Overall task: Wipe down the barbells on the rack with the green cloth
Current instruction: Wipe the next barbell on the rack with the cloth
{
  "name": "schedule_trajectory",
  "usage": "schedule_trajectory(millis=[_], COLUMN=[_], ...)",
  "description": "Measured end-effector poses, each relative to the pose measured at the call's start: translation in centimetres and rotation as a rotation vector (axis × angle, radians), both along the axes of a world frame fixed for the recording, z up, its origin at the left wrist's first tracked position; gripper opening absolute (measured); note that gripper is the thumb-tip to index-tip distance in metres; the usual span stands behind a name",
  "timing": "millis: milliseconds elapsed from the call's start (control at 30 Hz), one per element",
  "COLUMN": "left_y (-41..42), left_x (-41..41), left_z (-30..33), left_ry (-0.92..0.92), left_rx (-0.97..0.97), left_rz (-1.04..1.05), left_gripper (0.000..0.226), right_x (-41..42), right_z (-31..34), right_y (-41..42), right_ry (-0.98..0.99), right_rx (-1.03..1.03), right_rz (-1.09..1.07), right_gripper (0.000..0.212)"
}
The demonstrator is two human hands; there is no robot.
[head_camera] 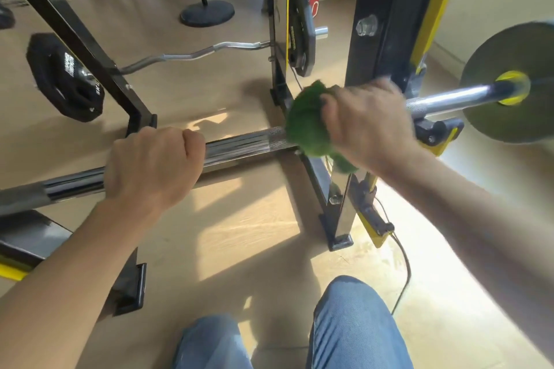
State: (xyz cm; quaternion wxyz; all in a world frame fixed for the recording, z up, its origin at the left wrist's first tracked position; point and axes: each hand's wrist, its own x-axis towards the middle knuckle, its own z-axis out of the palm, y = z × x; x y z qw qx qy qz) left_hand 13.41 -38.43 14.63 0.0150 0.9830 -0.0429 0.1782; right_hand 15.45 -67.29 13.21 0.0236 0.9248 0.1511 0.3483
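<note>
Over the gym floor point(239, 234), the left hand point(153, 163) is gripping the barbell point(239, 145) to steady it while the right hand point(368, 120) is squeezing the green cloth point(308, 123) around it.

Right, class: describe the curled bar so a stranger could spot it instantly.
Start at the black rack upright on the left. Behind it, a chrome curl bar spans across to the far post. Unlike the straight barbell being wiped, its shaft zigzags.
</note>
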Motion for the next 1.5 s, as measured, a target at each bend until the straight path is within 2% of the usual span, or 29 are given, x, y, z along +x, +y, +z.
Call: schedule_trajectory(millis=[33, 100, 233, 300, 367, 433, 500, 600, 667, 767, 833, 900, 1067, 1133, 1267, 1367, 1433, 1500], left_y=[-0.1, -0.3, -0.7, -0.8, -0.7, -0.6, -1.4, -5.7, -9.6, -14.3, -16.1, -16.9, -17.4, -17.3, -17.2, -17.2, -17.3, -17.3], left_x=[0.1, 0.1, 0.0, 0.2, 0.3, 0.2, -0.1, -0.3, -0.1, 0.7, 1.2, 1.9, 2.3, 2.4, 2.5, 2.5, 2.5, 2.4], left_z=[0.1, 0.1, 0.3, 0.2, 0.2, 0.3, 0.9, 2.4, 3.1, 2.8, 2.5, 2.1, 1.6, 1.3, 0.9, 0.8, 0.9, 1.0], left_ry=[-0.011, -0.008, 0.029, 0.032, 0.061, 0.067, 0.008, -0.049, 0.024, 0.198, 0.291, 0.314, 0.209, 0.188, 0.158, 0.165, 0.164, 0.161], left_rx=[0.000, -0.006, -0.008, 0.004, 0.009, 0.030, 0.048, -0.021, -0.011, 0.149, 0.171, 0.140, 0.132, 0.108, 0.104, 0.106, 0.112, 0.122], left_rz=[0.006, 0.024, 0.036, 0.039, 0.050, 0.035, -0.046, -0.224, -0.343, -0.430, -0.416, -0.387, -0.395, -0.397, -0.391, -0.375, -0.362, -0.358], left_gripper=[0.059, 0.059, 0.059, 0.059, 0.058, 0.051, 0.043, 0.052, 0.054, 0.045, 0.040, 0.030, 0.023, 0.021, 0.022, 0.026, 0.024, 0.025], right_x=[-0.1, -0.6, -1.5, -1.6, -1.7, -1.8, -1.4, -1.0, -1.0, -1.2, -1.7, -2.4, -2.8, -1.3, 1.0, 0.4, -0.4, -0.5], right_z=[0.3, 0.3, -0.9, -1.2, -1.2, -0.5, 0.7, 3.1, 3.7, 4.1, 4.6, 4.7, 4.9, 4.9, 3.5, 3.4, 3.4, 3.0], right_y=[-1.7, -2.9, 1.7, 3.9, 4.8, 4.2, 1.9, -2.6, -4.7, -5.2, -5.4, -7.2, -14.5, -14.8, -11.4, -11.2, -11.9, -12.2], right_ry=[0.037, 0.100, -0.029, -0.054, -0.091, -0.071, 0.029, 0.185, 0.202, 0.207, 0.184, 0.122, 0.036, 0.032, 0.222, 0.352, 0.357, 0.245], right_rx=[-0.070, -0.066, 0.210, 0.249, 0.250, 0.142, -0.035, -0.169, -0.168, -0.161, -0.087, 0.077, 0.482, 0.572, 0.428, 0.509, 0.496, 0.303], right_rz=[-0.060, -0.170, -0.390, -0.343, -0.205, -0.076, -0.011, -0.030, -0.025, 0.035, 0.031, -0.056, -0.509, -0.586, -0.547, -0.545, -0.452, -0.392], right_gripper=[0.042, 0.056, 0.052, 0.047, 0.042, 0.042, 0.044, 0.049, 0.045, 0.036, 0.034, 0.036, 0.050, 0.052, 0.055, 0.054, 0.050, 0.046])
